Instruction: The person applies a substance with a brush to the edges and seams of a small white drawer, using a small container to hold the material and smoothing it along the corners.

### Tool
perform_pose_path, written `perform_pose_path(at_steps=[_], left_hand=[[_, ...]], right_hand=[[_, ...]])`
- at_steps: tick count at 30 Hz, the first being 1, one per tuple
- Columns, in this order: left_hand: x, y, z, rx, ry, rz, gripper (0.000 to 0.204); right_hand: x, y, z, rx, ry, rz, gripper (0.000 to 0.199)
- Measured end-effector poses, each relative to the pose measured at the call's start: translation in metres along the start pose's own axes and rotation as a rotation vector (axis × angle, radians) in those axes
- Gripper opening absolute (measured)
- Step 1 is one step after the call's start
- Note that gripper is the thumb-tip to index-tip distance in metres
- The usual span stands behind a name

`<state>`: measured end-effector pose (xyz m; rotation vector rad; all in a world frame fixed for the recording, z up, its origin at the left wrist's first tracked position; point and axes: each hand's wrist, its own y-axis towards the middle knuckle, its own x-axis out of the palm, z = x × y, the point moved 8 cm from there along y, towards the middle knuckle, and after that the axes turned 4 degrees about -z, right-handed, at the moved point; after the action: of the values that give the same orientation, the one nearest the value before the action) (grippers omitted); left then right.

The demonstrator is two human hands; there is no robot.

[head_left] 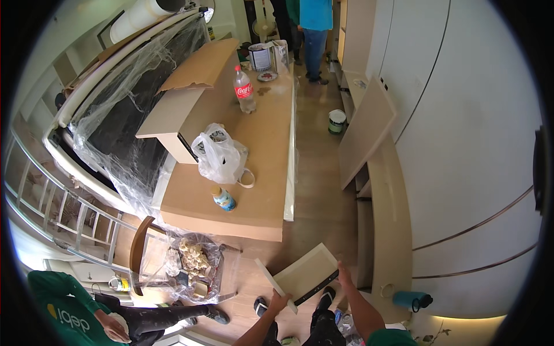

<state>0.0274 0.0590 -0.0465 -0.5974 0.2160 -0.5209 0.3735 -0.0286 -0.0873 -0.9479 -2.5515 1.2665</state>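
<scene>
Between my hands is a cream-coloured drawer (pixel 304 270), held in front of my legs above the floor. It is tilted, with its wider front panel toward the left and a black slide rail along the near side. My left hand (pixel 280 302) grips the near left corner beside the front panel. At the right end, my right hand (pixel 345 275) grips the drawer's back edge, its fingers partly hidden. The drawer looks bare inside.
A cardboard-covered table (pixel 254 213) bears a plastic bag (pixel 222 158), a soda bottle (pixel 244 92) and a small bottle (pixel 223 199). A low cabinet (pixel 392 213) with a leaning panel (pixel 369 130) runs along the right. A plastic-wrapped chair (pixel 147 254) and a seated person (pixel 69 305) are at left.
</scene>
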Motion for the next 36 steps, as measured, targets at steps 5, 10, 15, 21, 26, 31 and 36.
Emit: perform_pose_path(at_steps=[5, 10, 15, 21, 26, 31, 36], left_hand=[[-0.006, -0.003, -0.002, 0.064, 0.055, 0.015, 0.082], [-0.027, 0.003, -0.050, -0.104, -0.306, -0.007, 0.045], [-0.071, -0.053, -0.129, -0.281, -0.272, 0.338, 0.066], [-0.025, -0.045, -0.408, -0.634, 0.208, -0.262, 0.059], [0.085, -0.063, -0.461, -0.444, 0.965, -0.746, 0.080], [0.085, -0.124, -0.564, -0.138, 1.268, -1.014, 0.057], [0.112, -0.118, -0.632, -0.236, 1.295, -1.057, 0.033]], right_hand=[[0.009, 0.021, 0.017, -0.090, 0.108, -0.134, 0.077], [0.001, 0.044, 0.026, -0.484, -0.481, 0.014, 0.059], [0.011, -0.025, -0.032, -0.605, 0.003, 0.092, 0.052], [0.018, -0.016, -0.032, -0.769, 0.329, 0.022, 0.042], [0.017, -0.012, -0.037, -0.990, 0.284, 0.098, 0.042], [0.007, -0.013, -0.045, -1.119, 0.170, 0.143, 0.044], [0.018, -0.015, -0.044, -1.074, 0.096, 0.011, 0.053]])
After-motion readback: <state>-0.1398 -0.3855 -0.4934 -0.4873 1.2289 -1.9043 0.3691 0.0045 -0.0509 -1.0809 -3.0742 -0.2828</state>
